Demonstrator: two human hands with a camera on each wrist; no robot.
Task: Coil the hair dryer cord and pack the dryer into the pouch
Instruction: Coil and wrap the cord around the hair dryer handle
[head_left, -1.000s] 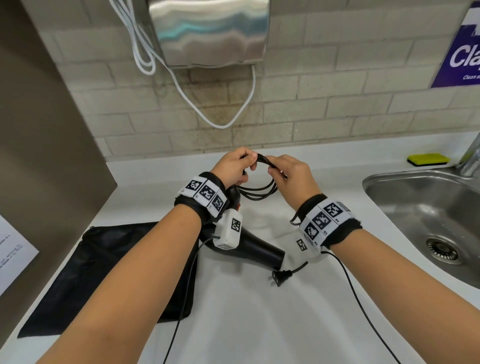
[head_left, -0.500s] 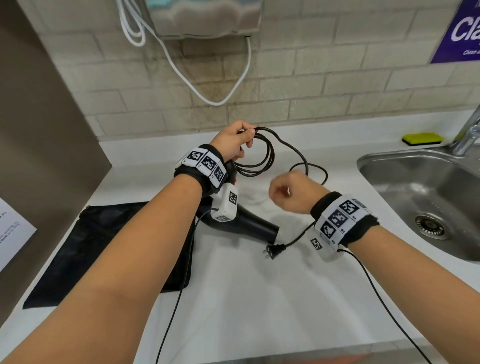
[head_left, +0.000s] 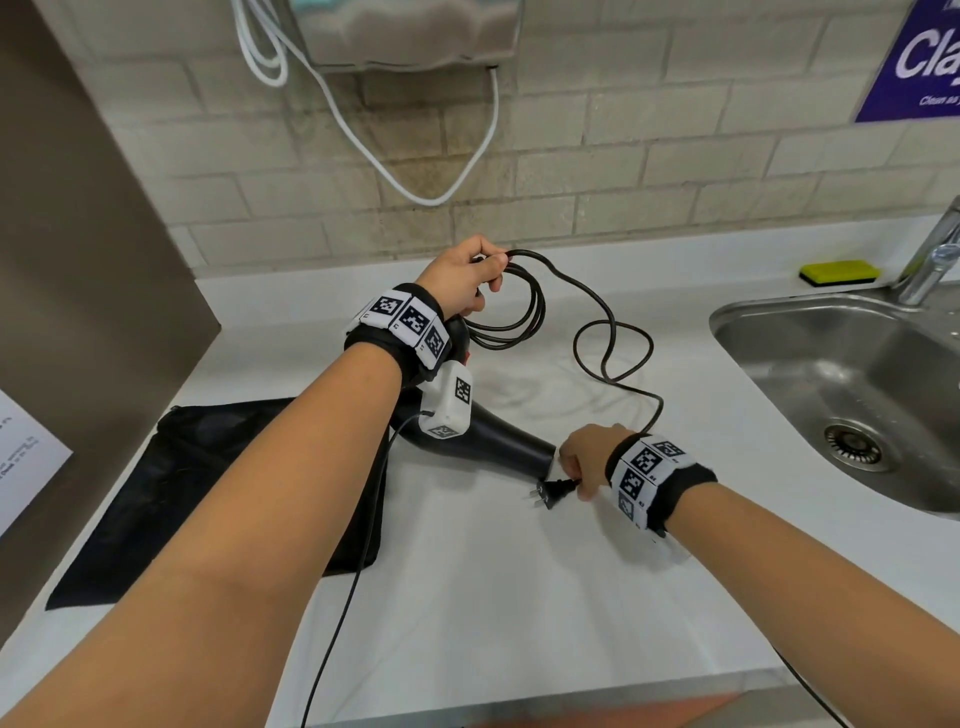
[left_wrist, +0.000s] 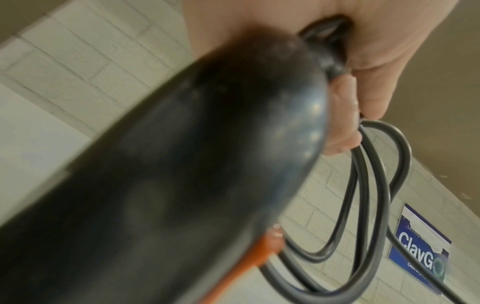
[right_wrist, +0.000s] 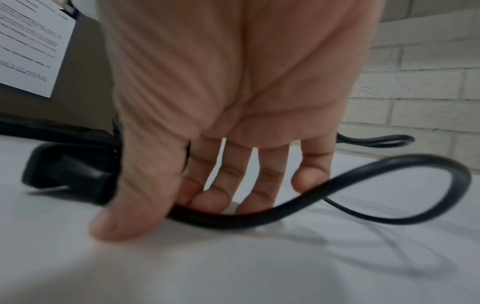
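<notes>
Pale brick wall runs behind a white surface (head_left: 467, 597), with a steel sink (head_left: 779, 317) set into it on the right and a yellow sponge (head_left: 839, 272) at the back edge. On the left of the surface lies the black pouch (head_left: 171, 499), flat and seemingly unopened.

The hair dryer (head_left: 493, 444) rests between the arms, its barrel pointing toward the right hand and its handle rising under the left wrist. The left hand (head_left: 460, 278) is raised above the handle end, fingers curled round several gathered loops of the cord (head_left: 613, 338); the left wrist view shows those loops hanging from the fingers beside the dryer's dark body. From that bundle the loose cord trails right across the surface, makes one slack curl, and runs down to the right hand (head_left: 584, 460). That hand is low on the surface, its grip narrow, with thumb and fingertips closing on the cord just behind the plug (head_left: 550, 493), which lies beside the dryer's nozzle.

Coiling looks partly done: a few turns are held and one long tail remains. The next move probably calls for lifting the plug end and carrying it up to the left hand to add the remaining turns, keeping the slack curl from kinking. Packing has not begun.
</notes>
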